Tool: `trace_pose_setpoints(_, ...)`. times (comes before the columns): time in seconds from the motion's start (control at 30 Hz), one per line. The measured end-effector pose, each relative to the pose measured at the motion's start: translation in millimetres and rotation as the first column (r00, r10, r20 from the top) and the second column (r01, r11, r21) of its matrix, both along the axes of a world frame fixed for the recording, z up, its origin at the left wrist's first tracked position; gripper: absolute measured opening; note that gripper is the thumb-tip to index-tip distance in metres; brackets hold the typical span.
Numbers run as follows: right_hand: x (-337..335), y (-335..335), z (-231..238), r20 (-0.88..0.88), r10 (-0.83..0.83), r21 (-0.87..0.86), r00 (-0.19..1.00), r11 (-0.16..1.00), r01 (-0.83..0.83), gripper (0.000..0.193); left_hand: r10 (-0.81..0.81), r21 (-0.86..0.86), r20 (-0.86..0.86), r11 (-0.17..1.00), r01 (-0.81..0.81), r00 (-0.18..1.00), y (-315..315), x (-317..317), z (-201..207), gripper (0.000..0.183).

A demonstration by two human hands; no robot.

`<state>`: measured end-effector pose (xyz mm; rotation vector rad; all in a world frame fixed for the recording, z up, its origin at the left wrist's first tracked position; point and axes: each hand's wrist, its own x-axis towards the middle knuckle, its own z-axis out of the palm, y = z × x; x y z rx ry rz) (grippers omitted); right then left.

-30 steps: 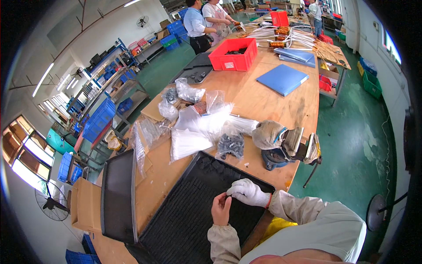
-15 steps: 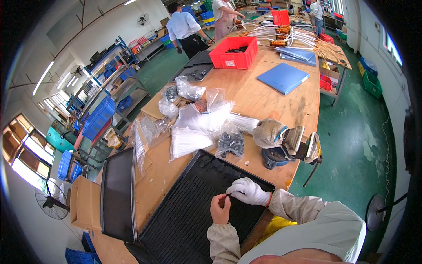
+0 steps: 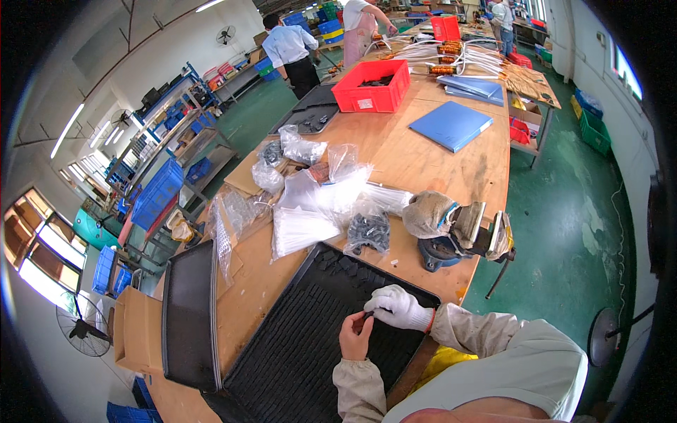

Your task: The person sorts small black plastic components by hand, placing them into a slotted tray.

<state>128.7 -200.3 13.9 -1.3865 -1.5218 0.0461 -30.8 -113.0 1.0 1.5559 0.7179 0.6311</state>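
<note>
Piece (image 3: 368,317), small, probably black and mostly hidden, sits finger-pinched between bare left hand (image 3: 355,338) and gloved right hand (image 3: 398,306), over black tray (image 3: 283,297) lined with dark strips (image 3: 303,345).

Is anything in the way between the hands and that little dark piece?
Nothing visible, except the white glove covering the right hand. The bare left hand pinches the small dark piece, with the right hand close beside it, above the black tray.
</note>
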Motion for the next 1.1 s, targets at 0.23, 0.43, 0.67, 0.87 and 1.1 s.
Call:
trace_pose_setpoints(0.23,-3.2,0.4,11.7,0.016,-0.053,0.063,0.998,0.997,0.051,0.022,0.024,0.087,-0.099,0.996,-0.015,0.995,-3.2,0.6,9.2,0.027)
trace_pose_setpoints(0.43,-4.4,1.6,9.0,-0.021,-0.036,0.032,0.999,0.999,0.036,0.020,0.047,0.023,0.063,0.999,-0.048,0.997,-1.8,-0.2,3.5,0.027)
trace_pose_setpoints(0.67,-2.3,0.8,6.0,-0.066,-0.004,-0.021,0.998,1.000,0.002,0.018,0.066,-0.006,0.004,0.998,-0.066,0.998,-2.9,-1.0,8.5,0.026)
trace_pose_setpoints(0.87,-2.5,1.7,-0.1,-0.089,0.030,-0.073,0.996,0.997,-0.037,0.015,0.058,0.052,-0.040,0.997,-0.056,0.998,-0.1,-2.0,8.5,0.025)
trace_pose_setpoints(1.1,-5.4,0.1,2.4,-0.072,0.043,-0.070,0.996,0.996,-0.048,0.017,0.075,0.042,-0.023,0.996,-0.074,0.997,2.3,-5.1,10.2,0.026)
